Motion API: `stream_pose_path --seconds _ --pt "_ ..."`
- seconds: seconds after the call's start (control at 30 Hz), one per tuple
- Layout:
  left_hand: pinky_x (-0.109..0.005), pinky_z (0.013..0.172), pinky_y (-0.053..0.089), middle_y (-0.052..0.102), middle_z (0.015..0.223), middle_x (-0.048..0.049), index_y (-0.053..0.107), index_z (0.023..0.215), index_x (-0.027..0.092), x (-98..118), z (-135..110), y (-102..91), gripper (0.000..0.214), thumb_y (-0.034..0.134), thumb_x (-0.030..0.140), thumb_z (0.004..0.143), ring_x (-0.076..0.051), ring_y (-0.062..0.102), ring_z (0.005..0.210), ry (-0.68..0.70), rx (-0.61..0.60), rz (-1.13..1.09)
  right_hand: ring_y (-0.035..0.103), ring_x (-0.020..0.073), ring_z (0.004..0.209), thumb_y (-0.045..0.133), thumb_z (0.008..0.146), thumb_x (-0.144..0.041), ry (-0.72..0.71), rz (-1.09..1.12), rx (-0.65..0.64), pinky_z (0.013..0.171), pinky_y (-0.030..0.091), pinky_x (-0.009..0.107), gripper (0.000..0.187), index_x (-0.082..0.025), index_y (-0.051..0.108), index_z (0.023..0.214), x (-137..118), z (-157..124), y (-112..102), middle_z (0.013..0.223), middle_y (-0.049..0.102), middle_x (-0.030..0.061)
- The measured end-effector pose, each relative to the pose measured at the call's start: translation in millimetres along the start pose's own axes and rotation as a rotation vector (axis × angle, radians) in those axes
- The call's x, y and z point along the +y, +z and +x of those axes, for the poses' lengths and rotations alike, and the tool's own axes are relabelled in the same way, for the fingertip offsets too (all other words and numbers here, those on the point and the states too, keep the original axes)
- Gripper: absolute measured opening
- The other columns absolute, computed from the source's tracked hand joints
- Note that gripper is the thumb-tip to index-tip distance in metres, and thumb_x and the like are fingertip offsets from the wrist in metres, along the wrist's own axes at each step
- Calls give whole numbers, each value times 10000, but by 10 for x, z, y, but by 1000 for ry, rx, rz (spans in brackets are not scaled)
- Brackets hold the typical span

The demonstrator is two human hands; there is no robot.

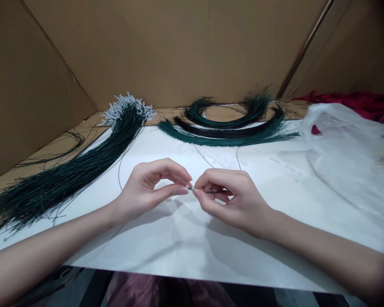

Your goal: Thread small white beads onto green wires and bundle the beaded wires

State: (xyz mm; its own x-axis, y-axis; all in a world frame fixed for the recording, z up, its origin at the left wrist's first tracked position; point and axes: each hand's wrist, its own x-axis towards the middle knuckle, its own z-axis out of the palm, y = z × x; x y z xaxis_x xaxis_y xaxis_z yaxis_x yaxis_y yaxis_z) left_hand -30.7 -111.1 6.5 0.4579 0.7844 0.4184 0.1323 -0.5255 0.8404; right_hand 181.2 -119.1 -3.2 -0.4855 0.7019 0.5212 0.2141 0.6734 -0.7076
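Observation:
Over the white board, my left hand pinches a small white tip between thumb and forefinger. Right beside it, my right hand grips a thin dark wire close to that tip. The wire runs back under the curled fingers of my right hand, which hide part of it. Whether the tip is a bead or a wrapped end is too small to tell. To the left lies a thick bundle of dark green wires, whose far ends carry many white beaded tips.
Curved bundles of green and black wires lie at the back of the white board. A clear plastic bag covers the right side, with red fabric behind it. Cardboard walls enclose the back and sides.

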Motion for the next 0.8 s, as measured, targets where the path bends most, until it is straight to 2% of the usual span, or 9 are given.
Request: stream_pose_path --seconds 0.3,0.6,0.8 --pt "-242 798 571 716 913 -17 690 982 185 6 -22 20 178 696 72 844 -120 678 855 39 -16 51 395 42 534 585 838 -84 55 8 -3 467 306 165 101 -124 608 748 -7 8 6 608 474 -41" --pt "-258 815 566 699 954 -26 668 1017 178 -18 3 67 188 676 75 859 -123 663 871 54 -43 72 342 39 503 545 852 -70 59 22 -11 463 293 179 137 -143 562 737 -7 1 4 598 445 -58" --pt "-271 830 552 688 983 -42 658 1044 178 1 -14 20 187 658 96 876 -140 658 901 46 -32 89 349 47 508 552 851 -78 66 9 -10 469 296 188 137 -152 553 736 -2 11 -13 598 450 -55"
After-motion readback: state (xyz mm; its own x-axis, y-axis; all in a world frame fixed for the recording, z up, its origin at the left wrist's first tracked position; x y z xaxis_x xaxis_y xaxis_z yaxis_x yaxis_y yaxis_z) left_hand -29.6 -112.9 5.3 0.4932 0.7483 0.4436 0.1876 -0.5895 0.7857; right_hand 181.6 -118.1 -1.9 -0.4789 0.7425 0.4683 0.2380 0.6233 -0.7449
